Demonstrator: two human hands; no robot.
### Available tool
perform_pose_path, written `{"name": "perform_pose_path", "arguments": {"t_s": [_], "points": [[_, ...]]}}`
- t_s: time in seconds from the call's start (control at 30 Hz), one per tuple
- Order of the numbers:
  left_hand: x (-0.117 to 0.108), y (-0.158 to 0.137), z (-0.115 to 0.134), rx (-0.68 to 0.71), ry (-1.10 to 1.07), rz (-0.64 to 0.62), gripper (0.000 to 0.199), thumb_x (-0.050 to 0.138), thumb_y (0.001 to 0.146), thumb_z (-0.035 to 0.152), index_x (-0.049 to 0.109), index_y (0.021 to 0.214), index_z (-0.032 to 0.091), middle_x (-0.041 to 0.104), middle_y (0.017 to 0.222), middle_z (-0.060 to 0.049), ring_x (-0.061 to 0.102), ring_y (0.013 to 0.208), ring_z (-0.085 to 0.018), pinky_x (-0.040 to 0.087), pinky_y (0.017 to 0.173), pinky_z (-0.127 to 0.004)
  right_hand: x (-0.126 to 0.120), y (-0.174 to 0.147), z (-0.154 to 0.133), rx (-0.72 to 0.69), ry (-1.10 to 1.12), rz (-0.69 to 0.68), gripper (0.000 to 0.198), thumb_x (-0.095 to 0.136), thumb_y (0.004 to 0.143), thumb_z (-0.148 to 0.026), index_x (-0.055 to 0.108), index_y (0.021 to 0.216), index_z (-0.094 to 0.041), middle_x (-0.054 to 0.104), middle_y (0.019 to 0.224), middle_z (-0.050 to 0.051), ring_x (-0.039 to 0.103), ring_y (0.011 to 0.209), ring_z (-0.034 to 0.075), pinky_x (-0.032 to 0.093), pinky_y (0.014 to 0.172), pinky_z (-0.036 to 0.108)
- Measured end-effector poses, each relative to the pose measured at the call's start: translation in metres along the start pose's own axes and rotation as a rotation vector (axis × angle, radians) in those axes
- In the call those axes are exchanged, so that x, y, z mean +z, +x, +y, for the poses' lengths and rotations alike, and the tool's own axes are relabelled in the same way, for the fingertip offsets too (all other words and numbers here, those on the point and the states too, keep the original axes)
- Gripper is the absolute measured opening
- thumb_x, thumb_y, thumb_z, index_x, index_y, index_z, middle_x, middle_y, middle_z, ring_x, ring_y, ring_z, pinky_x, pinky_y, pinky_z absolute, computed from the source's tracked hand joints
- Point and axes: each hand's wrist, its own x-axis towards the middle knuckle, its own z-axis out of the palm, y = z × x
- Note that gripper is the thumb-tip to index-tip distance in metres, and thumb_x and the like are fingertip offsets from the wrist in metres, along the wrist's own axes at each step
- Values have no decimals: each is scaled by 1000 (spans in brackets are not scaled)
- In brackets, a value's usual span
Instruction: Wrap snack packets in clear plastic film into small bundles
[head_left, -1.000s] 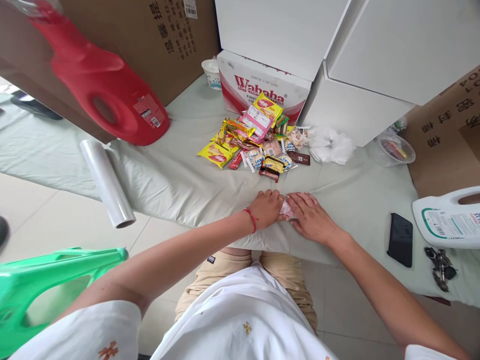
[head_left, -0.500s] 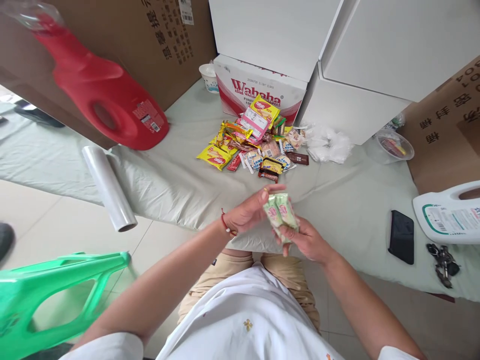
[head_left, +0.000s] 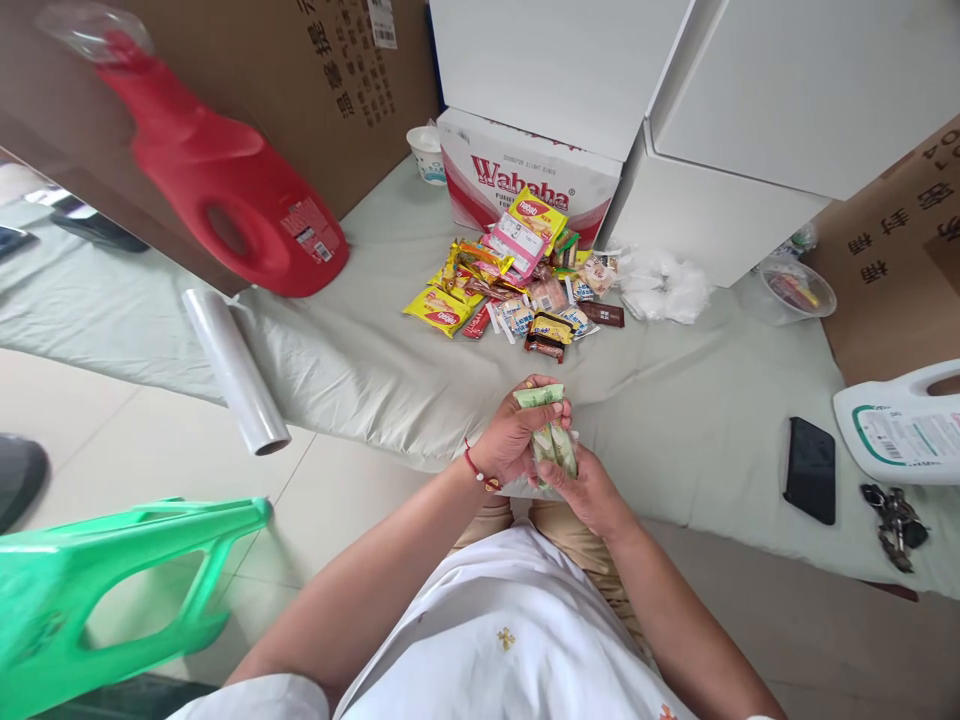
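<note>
Two pale green wrapped snacks lie side by side between my hands, just over the near edge of the cloth-covered surface. My left hand grips their upper part, its thumb across the front and its fingers behind. My right hand holds their lower end, thumb on the wrappers. Beyond my hands is a heap of wrapped snacks, with a yellow packet at its left and a pink-and-white packet on top.
At the left stand a red jug, a roll of clear film and a green stool. White plastic bags lie right of the heap, before white cabinets. Farther right are a phone, keys and a white jug.
My left hand has closed on the green snacks, where it was open beside them. Both hands are now together on them. The view has shifted slightly.
</note>
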Motion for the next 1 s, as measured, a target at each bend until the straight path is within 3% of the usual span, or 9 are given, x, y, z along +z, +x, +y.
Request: {"name": "perform_pose_path", "arguments": {"t_s": [0.13,0.27,0.37,0.47,0.57,0.63,0.73,0.87,1.0], "points": [[3,1,-10,40,16,122,50,90,65,26,52,98,21,68,78,3,64,67,-11,52,65,-24,2,-2,-1,-30,-450,147,52,76,82,-52,59,119,-20,73,102,8,69,91,25,56,79,37],[6,3,-18,57,33,197,51,90,64,28,51,97,22,68,80,3,66,71,-12,51,66,-24,8,-7,6,-123,-844,261,58,62,92,-42,48,142,-17,69,121,17,68,105,32,56,85,44],[5,5,-21,62,25,234,52,90,64,27,51,97,22,67,80,5,64,72,-11,49,67,-24,15,-8,17,-169,-1004,351,58,50,98,-36,40,150,-12,65,121,20,66,105,33,56,84,47],[-3,5,-18,21,10,168,55,92,65,30,53,104,22,70,90,3,62,70,-10,48,67,-24,16,-4,23,-209,-923,381,51,44,100,-33,43,146,-11,64,120,21,65,107,33,56,88,48],[-16,2,-10,11,-27,108,67,93,66,38,56,120,22,71,115,-5,66,83,-12,50,76,-27,10,2,17,-235,-637,261,42,44,102,-34,50,139,-16,66,123,17,65,112,28,54,95,43],[-20,0,-7,16,-47,134,77,93,64,47,55,127,23,71,119,-7,68,94,-16,51,82,-30,8,3,12,-221,-490,161,39,46,102,-35,52,137,-20,68,125,13,66,114,25,53,98,39],[-17,1,-10,-23,-26,194,87,97,59,41,52,131,24,72,107,-5,71,93,-20,53,80,-32,15,4,12,-175,-552,191,42,48,100,-33,52,140,-20,67,129,14,65,116,28,53,97,41],[-7,12,-20,16,11,375,68,96,55,29,58,111,21,63,68,6,62,61,-11,45,58,-23,27,4,14,-60,-825,323,53,52,95,-27,50,146,-14,67,123,20,67,111,34,54,91,46],[-9,16,-21,0,-66,404,61,96,52,30,55,96,22,52,57,10,53,52,-8,42,53,-21,9,4,7,-59,-592,143,54,63,91,-32,54,143,-20,67,130,16,64,120,32,50,103,47]]}}
